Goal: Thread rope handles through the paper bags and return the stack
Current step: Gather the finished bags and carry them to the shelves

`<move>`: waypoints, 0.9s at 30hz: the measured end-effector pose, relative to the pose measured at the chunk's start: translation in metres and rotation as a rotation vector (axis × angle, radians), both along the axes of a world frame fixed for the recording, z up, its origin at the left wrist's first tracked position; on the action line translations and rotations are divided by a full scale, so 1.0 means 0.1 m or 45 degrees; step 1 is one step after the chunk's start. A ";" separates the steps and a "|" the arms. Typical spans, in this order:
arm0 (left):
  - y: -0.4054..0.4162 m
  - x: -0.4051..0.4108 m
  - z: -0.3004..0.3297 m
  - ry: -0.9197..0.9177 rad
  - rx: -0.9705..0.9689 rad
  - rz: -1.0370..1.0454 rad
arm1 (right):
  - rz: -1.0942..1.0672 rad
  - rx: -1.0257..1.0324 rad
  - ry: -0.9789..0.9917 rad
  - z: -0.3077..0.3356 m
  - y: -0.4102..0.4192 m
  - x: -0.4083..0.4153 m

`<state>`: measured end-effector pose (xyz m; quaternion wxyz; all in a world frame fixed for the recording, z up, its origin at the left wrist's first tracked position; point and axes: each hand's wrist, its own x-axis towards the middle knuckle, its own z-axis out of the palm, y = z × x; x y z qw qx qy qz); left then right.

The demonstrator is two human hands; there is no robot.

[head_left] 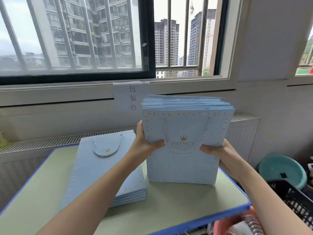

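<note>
Both hands, left (145, 143) & right (215, 150), grip upright bag stack (183, 167) on table (169, 209).

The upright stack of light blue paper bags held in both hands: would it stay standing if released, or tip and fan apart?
The upright stack of light blue paper bags would probably tip: it stands on a thin edge. Its tops already look splayed, so it may fan apart. The rope handle hangs limp and would swing.
</note>
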<state>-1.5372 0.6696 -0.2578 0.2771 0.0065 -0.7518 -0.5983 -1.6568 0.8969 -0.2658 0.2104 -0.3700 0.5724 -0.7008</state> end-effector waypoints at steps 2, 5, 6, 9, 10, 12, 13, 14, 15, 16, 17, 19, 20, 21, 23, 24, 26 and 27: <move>-0.02 -0.01 -0.01 0.065 0.013 0.017 | -0.052 -0.033 0.033 0.00 0.01 0.00; -0.03 0.02 -0.14 -0.038 -0.100 -0.048 | -0.072 0.027 0.060 -0.12 0.05 0.00; -0.04 0.04 -0.21 -0.102 -0.128 -0.043 | -0.082 0.066 0.061 -0.18 0.06 -0.01; -0.07 0.06 -0.35 -0.229 -0.184 0.042 | -0.111 0.110 0.037 -0.26 0.06 -0.02; -0.08 0.04 -0.35 -0.232 -0.202 0.056 | -0.129 0.105 0.044 -0.25 0.05 -0.02; -0.07 0.04 -0.34 -0.206 -0.219 0.068 | -0.224 0.090 0.064 -0.26 0.01 0.02; -0.04 0.04 -0.32 -0.177 -0.212 0.069 | -0.293 0.073 0.071 -0.25 -0.01 0.03; -0.04 0.06 -0.30 -0.154 -0.184 0.076 | -0.354 0.051 0.079 -0.24 -0.03 0.04; -0.03 0.07 -0.28 -0.139 -0.137 0.076 | -0.394 0.031 0.079 -0.22 -0.05 0.06; -0.03 0.11 -0.23 -0.145 -0.086 0.075 | -0.403 0.006 0.075 -0.18 -0.07 0.07; -0.04 0.14 -0.17 -0.166 -0.049 0.050 | -0.396 -0.023 0.058 -0.12 -0.09 0.08; -0.07 0.22 -0.03 -0.286 -0.013 -0.026 | -0.348 -0.054 -0.013 0.01 -0.12 0.03; -0.09 0.27 0.04 -0.380 -0.024 -0.027 | -0.304 -0.031 -0.053 0.05 -0.13 -0.01; -0.16 0.33 0.09 -0.448 -0.047 0.014 | -0.248 0.024 -0.105 0.07 -0.15 -0.06; -0.41 0.49 0.12 -0.482 -0.222 0.271 | -0.170 0.191 -0.201 0.03 -0.18 -0.18; -0.62 0.60 0.07 -0.512 -0.356 0.501 | -0.153 0.285 -0.245 -0.02 -0.21 -0.22; -1.00 0.87 -0.11 -0.757 -0.516 0.927 | -0.154 0.451 -0.333 -0.17 -0.26 -0.27; -1.14 1.02 -0.23 -0.927 -0.493 1.038 | -0.139 0.491 -0.389 -0.23 -0.29 -0.26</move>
